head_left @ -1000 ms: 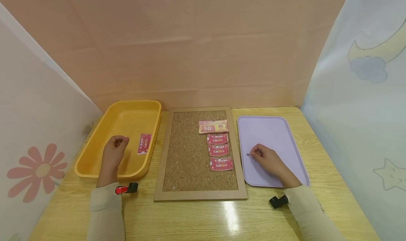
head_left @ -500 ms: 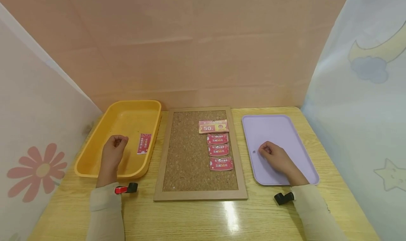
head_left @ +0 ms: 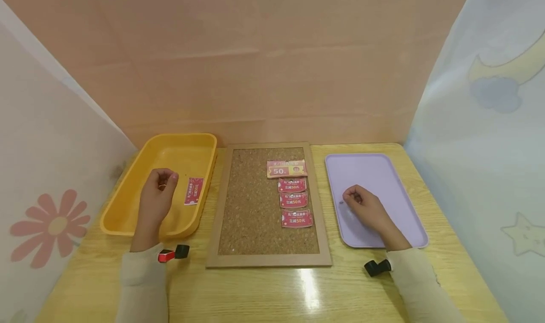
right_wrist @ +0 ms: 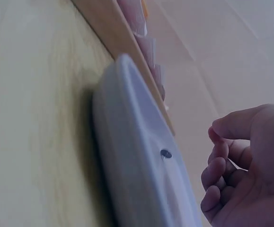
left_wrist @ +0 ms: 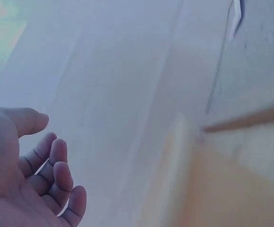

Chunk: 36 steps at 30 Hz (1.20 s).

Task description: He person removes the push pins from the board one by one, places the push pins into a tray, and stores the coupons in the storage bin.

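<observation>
My left hand hovers over the yellow tray, its fingers loosely curled. In the left wrist view its thumb stands apart from the fingers, with nothing between them. A red coupon lies in that tray, to the right of the hand. Over the left part of the purple tray is my right hand, fingers bent and thumb tip close against the index finger. Nothing shows in its grasp. A small thumbtack lies in the purple tray, just left of the right fingertips.
Between the trays lies a wood-framed cork board. Pinned down its right side are several red coupons, the topmost one larger. Printed white sheets stand on both sides, and a tan backdrop rises behind the table.
The purple tray, with the thumbtack in it, has shifted right along with my right hand, which has since drifted slightly back left toward the tack. My left hand has risen a little.
</observation>
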Each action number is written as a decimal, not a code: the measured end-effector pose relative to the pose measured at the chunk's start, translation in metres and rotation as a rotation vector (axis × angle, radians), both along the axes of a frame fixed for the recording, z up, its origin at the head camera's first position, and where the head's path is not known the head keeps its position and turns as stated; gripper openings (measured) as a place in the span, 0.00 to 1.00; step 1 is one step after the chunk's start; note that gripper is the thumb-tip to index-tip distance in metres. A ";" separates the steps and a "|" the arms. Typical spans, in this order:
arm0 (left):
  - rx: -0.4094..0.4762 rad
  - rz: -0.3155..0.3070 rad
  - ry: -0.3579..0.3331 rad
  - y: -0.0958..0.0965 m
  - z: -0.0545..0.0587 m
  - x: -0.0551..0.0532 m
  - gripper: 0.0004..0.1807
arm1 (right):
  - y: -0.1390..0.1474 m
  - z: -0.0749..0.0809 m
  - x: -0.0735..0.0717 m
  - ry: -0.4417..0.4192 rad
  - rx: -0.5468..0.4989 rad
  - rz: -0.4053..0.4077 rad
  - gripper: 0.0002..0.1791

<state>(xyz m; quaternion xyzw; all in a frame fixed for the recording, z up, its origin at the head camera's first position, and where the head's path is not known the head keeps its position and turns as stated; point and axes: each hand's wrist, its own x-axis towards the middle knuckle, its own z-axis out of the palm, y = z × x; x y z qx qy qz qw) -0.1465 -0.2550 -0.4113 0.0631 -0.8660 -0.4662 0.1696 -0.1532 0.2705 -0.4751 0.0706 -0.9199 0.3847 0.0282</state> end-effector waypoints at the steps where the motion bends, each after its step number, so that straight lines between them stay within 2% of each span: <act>1: -0.011 -0.026 0.022 0.005 0.003 0.001 0.22 | -0.003 0.003 0.001 0.014 -0.013 0.009 0.12; 6: -0.055 -0.159 0.091 0.031 0.014 0.005 0.19 | -0.019 0.017 0.005 0.058 -0.049 0.069 0.09; 11: -0.055 -0.273 0.108 0.056 0.021 0.007 0.17 | -0.033 0.027 0.010 0.067 -0.119 0.140 0.10; 16: -0.028 -0.362 0.110 0.076 0.021 0.008 0.14 | -0.046 0.042 0.014 0.064 -0.167 0.206 0.12; 18: -0.037 -0.392 0.099 0.083 0.020 0.007 0.13 | -0.053 0.051 0.018 0.062 -0.177 0.226 0.12; 22: -0.070 -0.447 0.078 0.098 0.017 0.005 0.13 | -0.072 0.079 0.030 0.061 -0.197 0.268 0.12; 25: -0.068 -0.488 0.092 0.108 0.016 0.002 0.13 | -0.086 0.096 0.035 0.065 -0.201 0.280 0.13; 27: -0.048 -0.518 0.109 0.114 0.016 0.000 0.12 | -0.092 0.095 0.033 0.066 -0.208 0.280 0.13; 30: -0.030 -0.547 0.119 0.122 0.016 -0.002 0.12 | -0.096 0.083 0.025 0.066 -0.228 0.285 0.14; 33: -0.021 -0.558 0.104 0.132 0.017 -0.002 0.12 | -0.097 0.068 0.017 0.077 -0.239 0.297 0.15; 36: -0.017 -0.579 0.064 0.146 0.017 -0.002 0.12 | -0.097 0.061 0.015 0.093 -0.242 0.310 0.16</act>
